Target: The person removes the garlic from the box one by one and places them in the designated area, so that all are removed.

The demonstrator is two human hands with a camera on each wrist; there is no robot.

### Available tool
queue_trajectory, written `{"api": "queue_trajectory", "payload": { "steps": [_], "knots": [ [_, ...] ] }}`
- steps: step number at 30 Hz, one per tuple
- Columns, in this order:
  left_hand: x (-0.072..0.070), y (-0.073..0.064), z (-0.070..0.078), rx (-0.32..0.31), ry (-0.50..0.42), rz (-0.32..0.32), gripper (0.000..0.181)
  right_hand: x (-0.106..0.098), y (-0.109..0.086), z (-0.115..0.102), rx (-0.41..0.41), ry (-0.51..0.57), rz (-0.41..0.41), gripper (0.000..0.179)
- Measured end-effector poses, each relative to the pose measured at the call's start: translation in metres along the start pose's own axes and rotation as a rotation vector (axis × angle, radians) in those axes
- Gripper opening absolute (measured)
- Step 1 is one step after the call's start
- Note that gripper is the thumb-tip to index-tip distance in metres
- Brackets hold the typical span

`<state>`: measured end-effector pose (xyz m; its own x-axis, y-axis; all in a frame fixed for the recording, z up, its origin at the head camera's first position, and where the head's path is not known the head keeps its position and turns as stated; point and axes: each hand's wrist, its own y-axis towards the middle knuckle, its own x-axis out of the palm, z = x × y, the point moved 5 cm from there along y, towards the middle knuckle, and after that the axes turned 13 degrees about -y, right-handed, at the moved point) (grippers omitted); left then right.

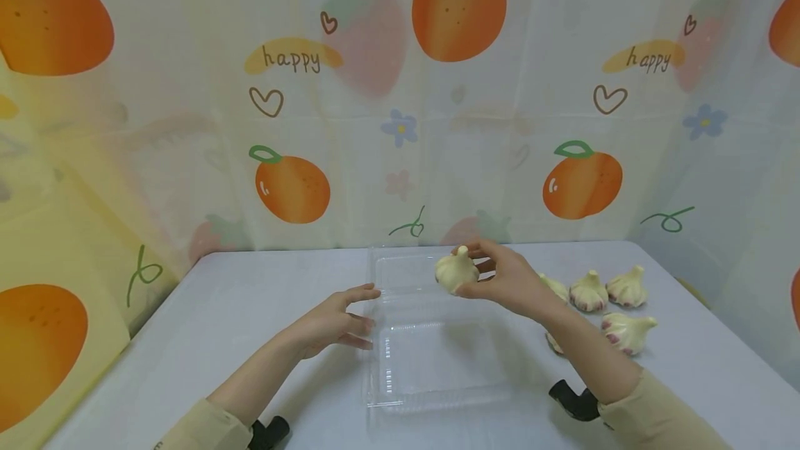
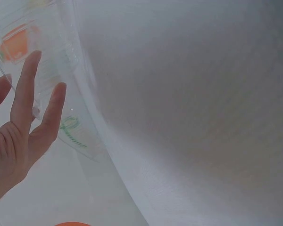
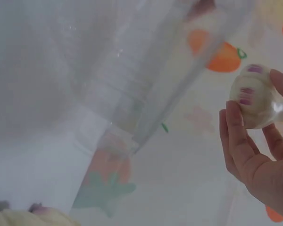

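Observation:
A garlic bulb (image 1: 455, 271), pale with purple streaks in the right wrist view, is pinched between the thumb and fingers of my right hand (image 1: 505, 276). That hand holds it above the far part of a clear plastic container (image 1: 437, 360), which lies opened out on the table. My left hand (image 1: 334, 323) is at the container's left edge, its fingers spread and fairly straight. In the left wrist view the fingers (image 2: 51, 113) lie against or close to the clear plastic; exact contact is hard to tell.
Several more garlic bulbs (image 1: 627, 332) sit on the right of the white table (image 1: 262, 297), some partly behind my right forearm. A fruit-patterned cloth (image 1: 375, 158) hangs behind the table. Black wrist-camera mounts (image 1: 573, 400) show below both forearms.

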<state>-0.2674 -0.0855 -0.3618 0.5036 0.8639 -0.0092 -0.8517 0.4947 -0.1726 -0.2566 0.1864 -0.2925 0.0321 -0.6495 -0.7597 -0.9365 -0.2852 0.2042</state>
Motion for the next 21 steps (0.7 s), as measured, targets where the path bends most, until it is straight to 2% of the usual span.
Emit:
{"api": "queue_trajectory", "payload": {
  "steps": [11,21],
  "knots": [
    [-0.001,-0.001,0.001,-0.001,0.004,0.007,0.068,-0.033,-0.003,0.014,0.046,0.01,0.039,0.055],
    [-0.001,0.0,0.0,-0.001,0.018,0.015,0.066,-0.058,-0.011,0.032,0.101,-0.028,0.048,0.061]
  ]
}}
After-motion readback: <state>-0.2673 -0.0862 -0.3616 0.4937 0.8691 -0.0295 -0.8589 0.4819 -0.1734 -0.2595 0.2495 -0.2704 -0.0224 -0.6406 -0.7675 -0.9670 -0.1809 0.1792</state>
